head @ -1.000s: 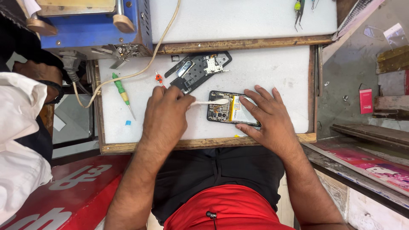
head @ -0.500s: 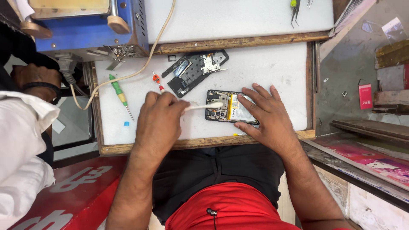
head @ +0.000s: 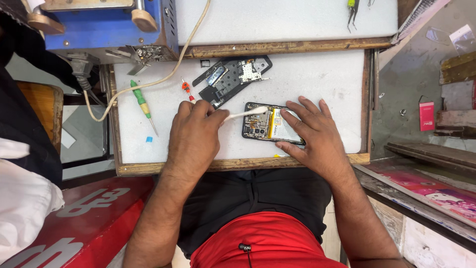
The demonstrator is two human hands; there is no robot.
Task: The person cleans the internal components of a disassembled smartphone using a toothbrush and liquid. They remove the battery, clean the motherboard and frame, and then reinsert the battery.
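Observation:
An opened black phone (head: 259, 125) with its battery and circuit board showing lies on the white work board (head: 322, 74). My left hand (head: 196, 136) grips a thin white tool (head: 245, 114). The tool's tip rests on the top edge of the phone's inside. My right hand (head: 312, 134) lies flat with fingers spread over the phone's right half and presses it down. The detached black back frame (head: 230, 79) lies just above the two hands.
A green-handled screwdriver (head: 143, 105), a small red screwdriver (head: 187, 89) and a tiny blue piece (head: 148, 139) lie left of my left hand. A blue machine (head: 109, 25) with a cream cable (head: 163, 74) stands at the back left. Tweezers (head: 352, 10) rest on the back board.
Both hands stay on the phone in nearly the same pose. The white tool's tip shifts slightly along the phone's top edge, and the camera view has drifted a little.

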